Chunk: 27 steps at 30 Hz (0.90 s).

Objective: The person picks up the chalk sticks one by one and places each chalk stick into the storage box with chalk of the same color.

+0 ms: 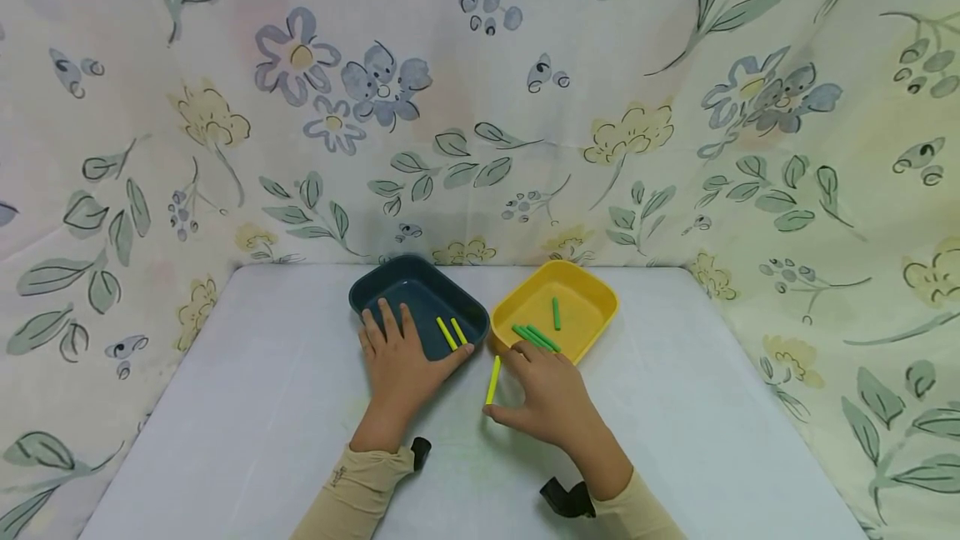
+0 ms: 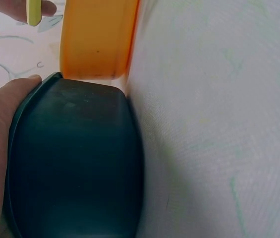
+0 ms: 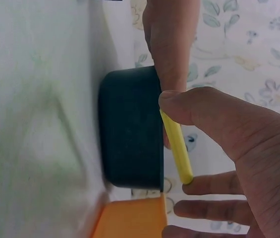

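Note:
My right hand (image 1: 551, 394) pinches a slim yellow chalk-like stick (image 1: 492, 380) by its two ends, between thumb and forefinger. The stick (image 3: 179, 151) is held up beside the trays, with the other fingers spread apart. My left hand (image 1: 397, 361) lies across the near side of a dark blue tray (image 1: 427, 294), fingers spread and straight, its thumb along the near rim. Two yellow sticks (image 1: 447, 333) lie inside that tray by the thumb. Close behind the right hand is a yellow tray (image 1: 585, 302) with several green sticks (image 1: 557, 313) in it.
Both trays stand near the back of a white-covered table (image 1: 247, 407), their corners almost meeting. A floral cloth (image 1: 480, 90) hangs behind and at the sides. Faint green marks (image 2: 236, 203) streak the table cover. Black wrist mounts (image 1: 567, 498) stick out beside the sleeves.

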Available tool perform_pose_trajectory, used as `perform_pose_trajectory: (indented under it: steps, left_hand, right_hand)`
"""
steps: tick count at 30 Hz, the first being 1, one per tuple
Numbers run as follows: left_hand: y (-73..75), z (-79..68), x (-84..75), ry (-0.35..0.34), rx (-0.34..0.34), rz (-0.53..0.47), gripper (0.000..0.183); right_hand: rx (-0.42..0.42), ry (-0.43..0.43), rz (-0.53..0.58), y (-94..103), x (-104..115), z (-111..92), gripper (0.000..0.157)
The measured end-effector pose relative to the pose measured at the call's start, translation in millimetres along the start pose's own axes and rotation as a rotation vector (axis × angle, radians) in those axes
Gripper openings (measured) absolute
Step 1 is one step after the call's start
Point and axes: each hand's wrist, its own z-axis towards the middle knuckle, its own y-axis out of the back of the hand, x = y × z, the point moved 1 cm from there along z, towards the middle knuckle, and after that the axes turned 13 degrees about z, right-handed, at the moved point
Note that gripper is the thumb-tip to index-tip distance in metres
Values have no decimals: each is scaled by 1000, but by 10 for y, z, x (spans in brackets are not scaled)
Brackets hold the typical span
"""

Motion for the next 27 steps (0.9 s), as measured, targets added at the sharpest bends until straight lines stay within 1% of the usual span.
perform_pose_trajectory:
  steps: [7, 13, 17, 19, 24, 27]
  left_hand:
    - [8, -5, 3, 4, 3, 6, 145]
    - [4, -9, 13, 4, 1, 4, 144]
    - [-4, -10, 21, 0, 9, 1, 144]
    - [-2, -12, 21, -1, 11, 0, 144]
    - [2, -10, 13, -4, -6, 6, 143]
    - [3, -5, 11, -6, -15, 8, 143]
  right_hand:
    - [-23, 46, -5, -11, -16, 40, 75]
    - [-34, 58, 6, 12, -17, 79, 74]
    - [-36, 47, 23, 21, -32, 109, 73]
    - [-25, 28, 29, 24, -38, 127, 74]
    - [17, -28, 21, 33, -56, 178, 75]
    - [23, -45, 13, 41, -64, 203, 77]
